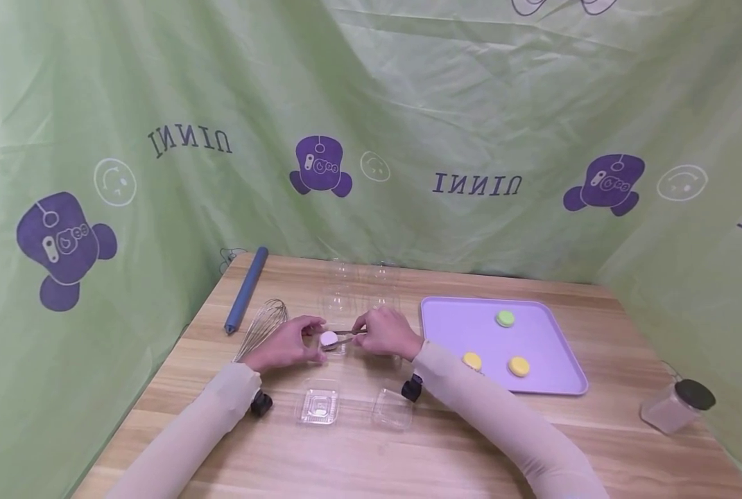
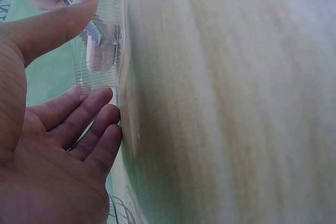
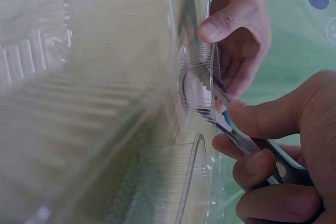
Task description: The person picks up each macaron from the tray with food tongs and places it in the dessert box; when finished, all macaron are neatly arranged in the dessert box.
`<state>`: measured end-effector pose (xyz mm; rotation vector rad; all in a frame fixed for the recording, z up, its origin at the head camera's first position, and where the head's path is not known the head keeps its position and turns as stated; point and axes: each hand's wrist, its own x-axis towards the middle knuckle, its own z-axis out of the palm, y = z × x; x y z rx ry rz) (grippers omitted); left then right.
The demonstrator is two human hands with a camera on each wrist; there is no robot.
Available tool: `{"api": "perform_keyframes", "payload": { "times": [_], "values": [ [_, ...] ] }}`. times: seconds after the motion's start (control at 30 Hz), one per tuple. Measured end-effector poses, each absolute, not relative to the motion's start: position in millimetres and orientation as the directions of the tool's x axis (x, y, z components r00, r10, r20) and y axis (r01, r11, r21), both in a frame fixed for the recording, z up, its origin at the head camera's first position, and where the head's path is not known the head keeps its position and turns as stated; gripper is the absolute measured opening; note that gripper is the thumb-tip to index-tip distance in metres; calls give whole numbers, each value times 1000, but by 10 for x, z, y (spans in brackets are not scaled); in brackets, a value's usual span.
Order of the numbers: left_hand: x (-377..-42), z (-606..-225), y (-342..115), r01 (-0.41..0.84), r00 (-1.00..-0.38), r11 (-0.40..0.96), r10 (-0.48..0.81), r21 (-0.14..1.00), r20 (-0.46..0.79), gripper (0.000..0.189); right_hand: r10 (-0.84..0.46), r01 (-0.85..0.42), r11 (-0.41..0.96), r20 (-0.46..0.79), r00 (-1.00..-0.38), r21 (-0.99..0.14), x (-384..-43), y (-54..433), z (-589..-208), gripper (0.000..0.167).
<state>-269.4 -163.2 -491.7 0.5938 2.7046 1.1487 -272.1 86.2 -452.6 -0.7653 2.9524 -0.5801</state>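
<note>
My right hand [image 1: 388,333] holds a pair of metal tongs [image 3: 239,139] by the handles. Between their toothed ends is a pale pink-white macaron [image 1: 329,339], down inside a small clear plastic box [image 3: 185,106]. On the box's other side, my left hand [image 1: 290,342] steadies it, the thumb at the rim and the fingertips against the wall in the left wrist view. Two yellow macarons and a green macaron [image 1: 505,319] lie on a lilac tray [image 1: 464,319] to the right; my right sleeve partly covers one yellow macaron [image 1: 472,360].
More clear boxes stand behind the hands, and an open clear box [image 1: 320,405] and another clear piece [image 1: 392,410] lie in front. At left are a whisk [image 1: 265,324] and a blue roll [image 1: 247,290]. A dark-lidded jar [image 1: 677,405] stands far right. Green curtain [image 1: 408,229] surrounds the table.
</note>
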Motion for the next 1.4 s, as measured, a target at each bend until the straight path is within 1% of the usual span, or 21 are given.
{"api": "perform_keyframes", "payload": {
  "times": [0.37,0.5,0.6,0.77,0.83,1.0,1.07,1.17,1.3,1.4],
  "values": [
    [-2710,-4945,-1645,301,-912,639,410,708,17,85,-490,-480,802,69,-869,-356,-2724,873,-4577,22],
    [-2720,-4963,-1654,309,-910,642,413,702,23,86,-487,-470,807,48,-872,-358,-2727,893,-4560,23],
    [-2718,-4945,-1647,311,-910,642,413,701,25,85,-482,-460,809,35,-875,-366,-2734,930,-4533,25],
    [-2709,-4934,-1656,324,-906,643,422,694,32,87,-473,-456,798,60,-879,-394,-2745,1014,-4485,28],
    [-2703,-4941,-1668,330,-905,649,424,685,35,89,-464,-445,788,65,-883,-426,-2751,1051,-4455,27],
    [-2656,-4890,-1654,328,-913,662,405,674,46,98,-414,-370,741,54,-909,-560,-2787,1169,-4353,25],
    [-2636,-4817,-1623,324,-919,653,390,684,63,98,-387,-339,713,59,-920,-614,-2814,1234,-4310,26],
    [-2641,-4658,-1552,354,-917,643,381,679,117,96,-338,-312,661,101,-936,-683,-2867,1348,-4239,30],
    [-2709,-4456,-1431,423,-893,658,418,624,165,92,-260,-303,579,182,-948,-757,-2945,1519,-4152,31],
    [-2756,-4375,-1328,453,-868,657,478,603,130,91,-210,-297,561,214,-954,-773,-3004,1644,-4126,31]
  ]
}}
